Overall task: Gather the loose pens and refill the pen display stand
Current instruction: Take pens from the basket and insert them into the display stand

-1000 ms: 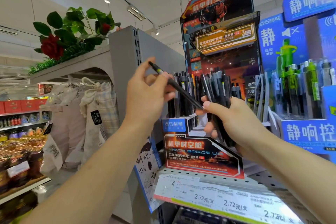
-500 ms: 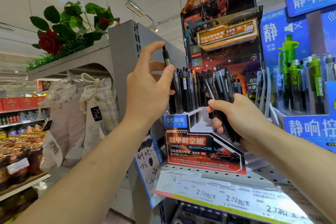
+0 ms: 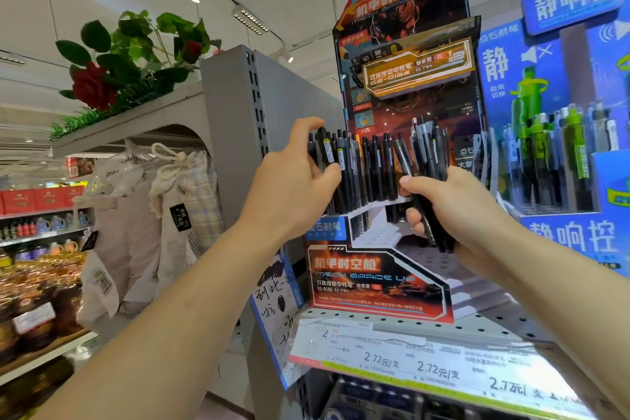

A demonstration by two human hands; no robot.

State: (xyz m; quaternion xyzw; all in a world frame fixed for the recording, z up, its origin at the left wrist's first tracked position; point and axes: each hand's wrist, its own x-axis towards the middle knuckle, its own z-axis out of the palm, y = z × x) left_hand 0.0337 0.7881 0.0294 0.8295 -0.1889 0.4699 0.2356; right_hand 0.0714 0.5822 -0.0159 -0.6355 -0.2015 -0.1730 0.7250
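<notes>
Black pens (image 3: 371, 167) stand upright in a row along the back tier of the pen display stand (image 3: 378, 280), a red and black cardboard stand with flame artwork that sits on a perforated metal shelf (image 3: 477, 329). The left hand (image 3: 293, 191) reaches up to the left end of that row, and its thumb and forefinger pinch a single black pen (image 3: 324, 155) that stands nearly upright among the pens already there; whether its tip sits in a slot cannot be told, since the hand covers the lower part. The right hand (image 3: 456, 208) is held just in front of the right side of the stand with its fingers curled tightly round a bundle of black pens (image 3: 430, 177), their clip ends sticking up above the fist and their tips poking out below it. The lower white tiers of the stand show bare slots. A strip of price labels (image 3: 426, 365) runs along the shelf edge. Just to the right stands a blue display (image 3: 576, 235) holding green and black pens (image 3: 559, 160). Off to the left, an artificial red rose (image 3: 90, 87) with green leaves sits on top of a grey shelf unit (image 3: 235, 119), and cloth bags (image 3: 177, 201) hang below it.
</notes>
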